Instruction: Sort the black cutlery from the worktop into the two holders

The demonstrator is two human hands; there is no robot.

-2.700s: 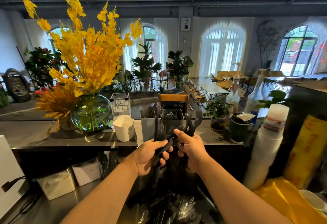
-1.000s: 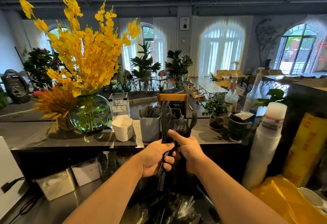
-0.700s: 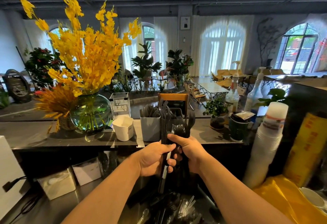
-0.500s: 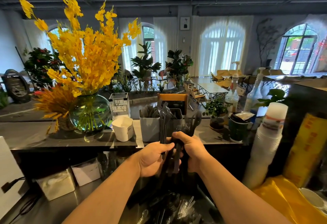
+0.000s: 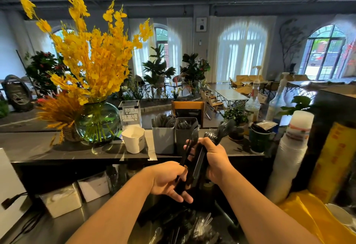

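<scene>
**Mia:** Where are the hands?

**Ben:** Both are held up in front of the dark raised counter (image 5: 57,147). The right hand (image 5: 215,159) is higher. Its fingers are wrapped tight around a bunch of black plastic cutlery (image 5: 219,132) and pressed close together. The left hand (image 5: 167,181) is lower and nearer the body. Its fingers curl around the bottom end of a long black plastic piece (image 5: 195,135).

**Mia:** Is it a fork or a spoon?

**Ben:** I cannot tell. Its top sticks up a little apart from the bunch.

**Mia:** What is different from half a second ago?

**Ben:** The left hand has slid down and away from the right hand. A second ago the bunch stood straight up. Now its tops lean to the right.

**Mia:** Where are the holders?

**Ben:** They stand side by side on the counter, just behind the hands. The light grey square holder (image 5: 162,141) is on the left and the dark grey square holder (image 5: 182,137) is on the right. Both have black cutlery standing in them.

**Mia:** Is there more to sort?

**Ben:** Yes. A pile of black and clear plastic cutlery (image 5: 185,226) lies on the shiny metal worktop (image 5: 67,228), below the arms.
</scene>
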